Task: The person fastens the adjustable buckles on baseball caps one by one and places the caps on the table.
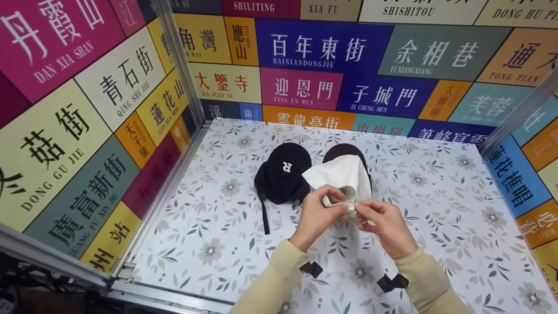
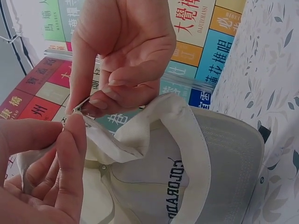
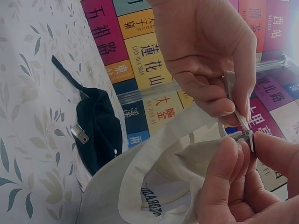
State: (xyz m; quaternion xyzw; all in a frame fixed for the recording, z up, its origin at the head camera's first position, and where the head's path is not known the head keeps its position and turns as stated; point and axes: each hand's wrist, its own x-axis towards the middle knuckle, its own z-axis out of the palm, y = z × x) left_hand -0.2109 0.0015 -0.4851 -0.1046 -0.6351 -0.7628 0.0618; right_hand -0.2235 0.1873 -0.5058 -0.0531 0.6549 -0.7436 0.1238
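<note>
A white baseball cap [image 1: 342,172] is held in front of me, its back strap toward me. Its inside, with dark "COLORADO" lettering [image 2: 174,189], shows in the left wrist view. My left hand [image 1: 319,213] pinches the cap's strap [image 3: 236,109] between thumb and fingers. With thumb and fingertips my right hand [image 1: 388,226] pinches the other side, at a small metal buckle [image 3: 244,136]. Both hands' fingertips meet closely at the buckle. How far the strap runs through it is hidden by the fingers.
A black cap [image 1: 279,176] with a white letter lies left of the white one, its loose strap [image 1: 265,216] hanging toward me. Behind the white cap sits a dark brown cap [image 1: 344,150], partly covered. The floral-covered table [image 1: 209,209] is bounded by sign-printed walls [image 1: 322,48].
</note>
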